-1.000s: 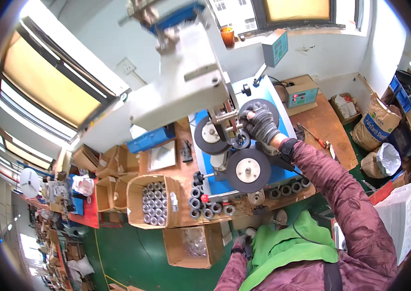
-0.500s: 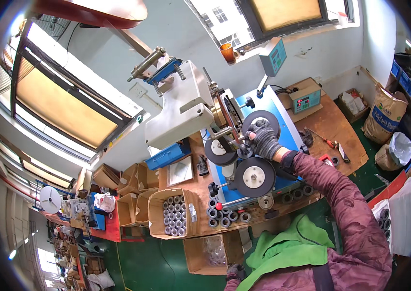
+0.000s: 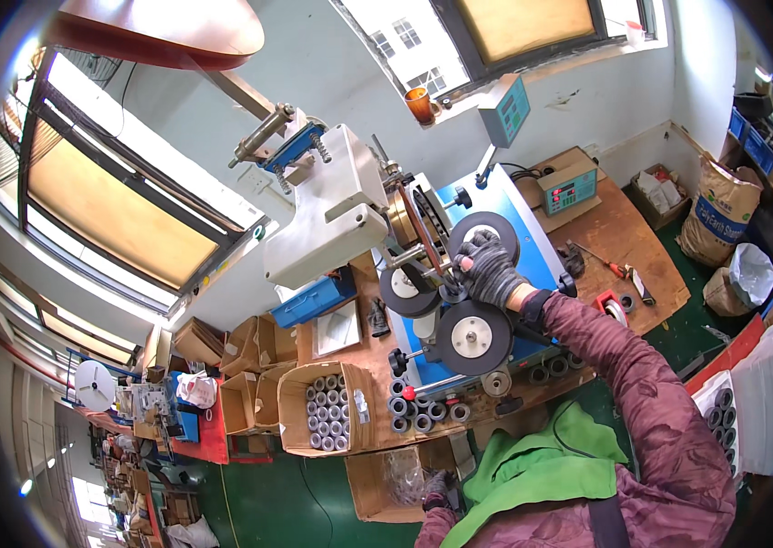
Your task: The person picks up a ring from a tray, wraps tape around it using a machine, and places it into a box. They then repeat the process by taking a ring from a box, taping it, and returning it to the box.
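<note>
My right hand [image 3: 489, 272], in a dark grey striped glove, reaches over the black rollers of a bench machine. Its fingers are curled in at the spot where the upper roller [image 3: 507, 232], the left roller [image 3: 402, 290] and the front roller [image 3: 471, 340] meet; what they hold is hidden. Just left of the fingers stands the machine's upright ring [image 3: 415, 219], under a white machine head [image 3: 336, 205]. My left hand [image 3: 438, 489], also gloved, hangs low beside an open cardboard box [image 3: 368, 489] containing clear plastic; its fingers are too small to make out.
A carton [image 3: 295, 425] packed with metal-grey rings stands left of the machine. Several dark rings [image 3: 423, 422] lie along the bench's front edge. A blue case [image 3: 315, 300], a control box [image 3: 571, 192], a screwdriver [image 3: 619, 270] and a roll of red tape [image 3: 612, 309] surround the machine.
My left hand has risen to the box's right side. My right hand stays at the rollers, its fingers slightly shifted. The whole view has moved a little.
</note>
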`<state>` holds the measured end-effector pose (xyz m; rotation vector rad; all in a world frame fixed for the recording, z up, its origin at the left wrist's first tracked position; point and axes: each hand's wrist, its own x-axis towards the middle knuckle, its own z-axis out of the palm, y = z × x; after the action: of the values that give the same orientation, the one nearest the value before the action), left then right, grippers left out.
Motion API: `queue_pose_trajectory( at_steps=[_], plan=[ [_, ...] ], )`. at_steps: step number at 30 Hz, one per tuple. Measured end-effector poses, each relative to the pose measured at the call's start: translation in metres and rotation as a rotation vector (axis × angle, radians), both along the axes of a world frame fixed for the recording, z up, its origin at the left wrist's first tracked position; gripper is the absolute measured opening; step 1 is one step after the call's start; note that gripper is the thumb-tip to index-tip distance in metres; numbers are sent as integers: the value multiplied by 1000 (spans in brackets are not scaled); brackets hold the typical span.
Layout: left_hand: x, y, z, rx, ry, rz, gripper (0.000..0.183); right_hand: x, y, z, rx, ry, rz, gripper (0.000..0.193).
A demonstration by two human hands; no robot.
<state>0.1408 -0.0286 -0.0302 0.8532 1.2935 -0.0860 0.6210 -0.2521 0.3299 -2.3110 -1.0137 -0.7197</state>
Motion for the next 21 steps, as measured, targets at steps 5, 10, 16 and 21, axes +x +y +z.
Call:
queue_pose_trajectory(
  at_steps=[5,10,16,21],
  plan=[
    [-5,-1,-4,-36,66,-83,26,2,-5,-6,8,-27,-14,17],
    [-31,5,-29,-49,-126,52,32,-3,6,0,57,-8,41,17],
    [-13,-12,-14,23,-13,-27,29,3,-7,-8,54,-31,9,15],
    [-8,-17,-15,112,65,-118,20,3,-7,-7,58,-24,-3,15]
  ],
)
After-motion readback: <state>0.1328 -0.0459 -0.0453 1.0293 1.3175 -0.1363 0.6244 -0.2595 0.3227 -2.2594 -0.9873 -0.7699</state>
